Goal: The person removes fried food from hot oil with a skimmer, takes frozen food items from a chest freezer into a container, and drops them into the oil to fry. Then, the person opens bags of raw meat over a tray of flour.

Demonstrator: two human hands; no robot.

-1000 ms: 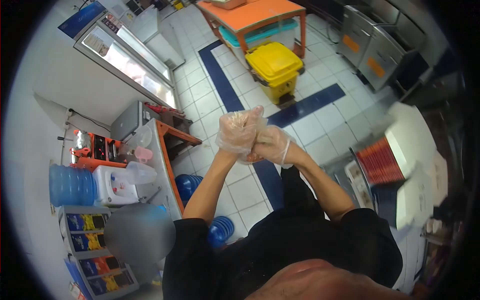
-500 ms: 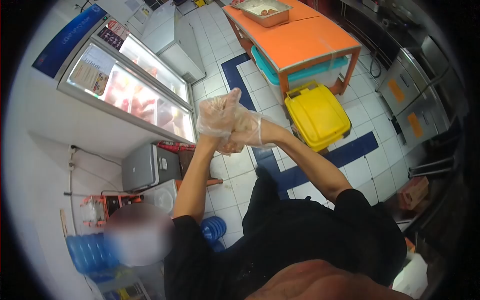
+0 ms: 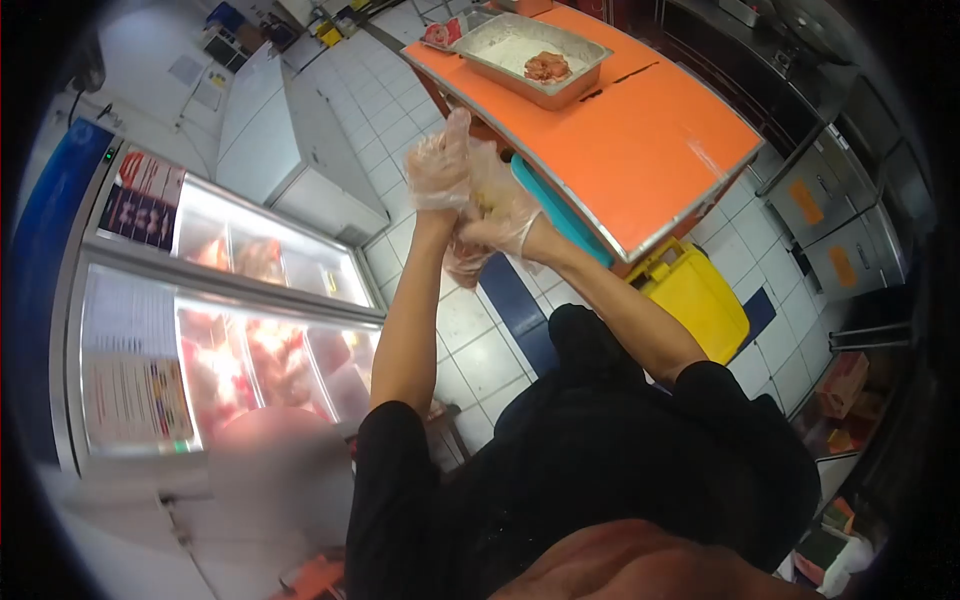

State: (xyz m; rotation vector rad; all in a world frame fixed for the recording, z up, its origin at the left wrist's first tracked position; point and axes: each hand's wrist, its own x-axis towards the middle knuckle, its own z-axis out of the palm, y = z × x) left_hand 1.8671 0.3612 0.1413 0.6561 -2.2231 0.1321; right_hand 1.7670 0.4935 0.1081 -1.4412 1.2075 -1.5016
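My left hand [image 3: 437, 172], in a loose clear plastic glove, is raised in front of me with its fingers curled and one digit pointing up. My right hand [image 3: 503, 228], also gloved, closes beside my left wrist. Between the two hands is a clear plastic bag [image 3: 489, 172], its top crumpled. Pinkish-brown contents [image 3: 464, 264], which look like raw meat, hang below my right hand; the gloves partly hide them. Ahead, a metal tray [image 3: 560, 92] of white flour with pieces of meat [image 3: 547, 67] stands on an orange-topped table [image 3: 640, 150].
A lit glass-door fridge [image 3: 270, 330] with trays of meat stands at left, with a white chest freezer [image 3: 270, 150] beyond it. A yellow lidded bin [image 3: 700, 305] and a teal-lidded container [image 3: 555, 205] are low by the table. Steel cabinets [image 3: 825, 210] line the right side.
My view has turned left and moved closer to the orange table, so the tray shows more fully. Both hands have risen slightly and remain together at the bag.
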